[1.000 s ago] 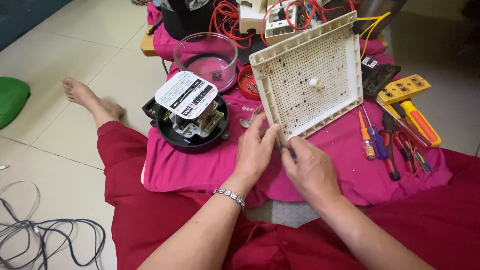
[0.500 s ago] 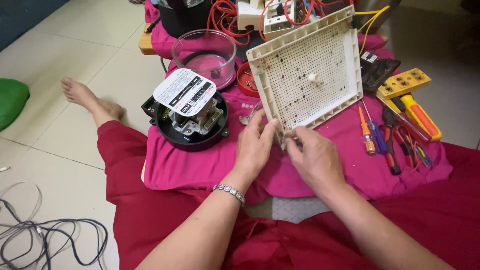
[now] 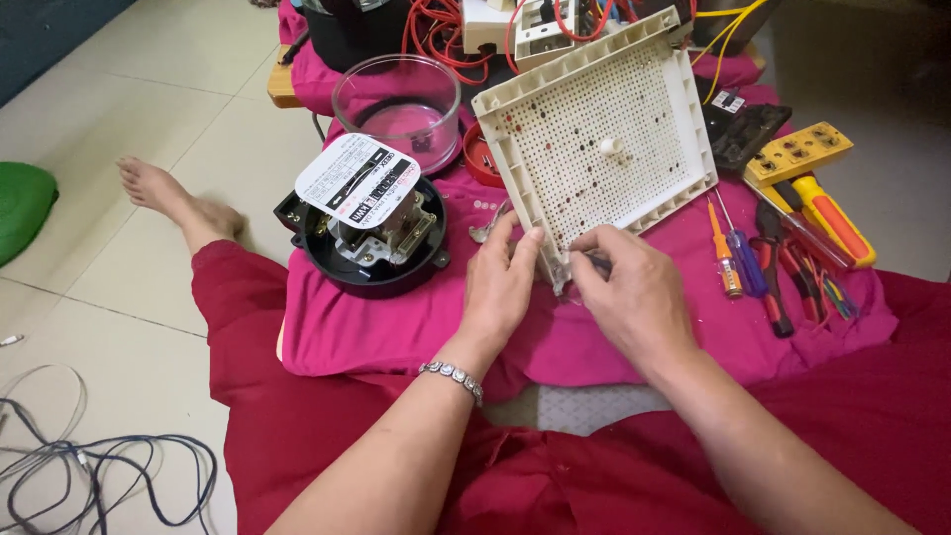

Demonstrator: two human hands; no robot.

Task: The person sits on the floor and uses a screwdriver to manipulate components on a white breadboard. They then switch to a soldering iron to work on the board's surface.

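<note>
Perforated cream plastic tray (image 3: 604,139), square, raised rim, small white peg at its centre, tilted up on its near corner over a magenta cloth (image 3: 396,327); taken as landmark. Left of the tray: a black round electricity meter base (image 3: 367,248) with exposed metal works, topped by a tilted white label plate with black print and a red stripe. Behind and left of the tray: a clear round cover (image 3: 396,99), open side up, and just beside it a small red round part (image 3: 482,159). Behind the tray: red wires (image 3: 441,25) and white electrical blocks, partly cut off by the frame edge. Right of the tray: a black part (image 3: 743,134), a yellow device (image 3: 797,149), screwdrivers (image 3: 738,258) with orange and blue handles, red-handled pliers (image 3: 783,282). Far left of the tray: a green object (image 3: 20,203) on the tiled floor, a bare foot (image 3: 163,193), loose grey cables (image 3: 89,466). Left hand (image 3: 500,282), bracelet at the wrist, palm down, fingers spread along the tray's near-left rim, steadying it. Right hand (image 3: 634,292) at the near corner, fingers pinched together on a small dark item that cannot be made out, touching the tray's edge.
</note>
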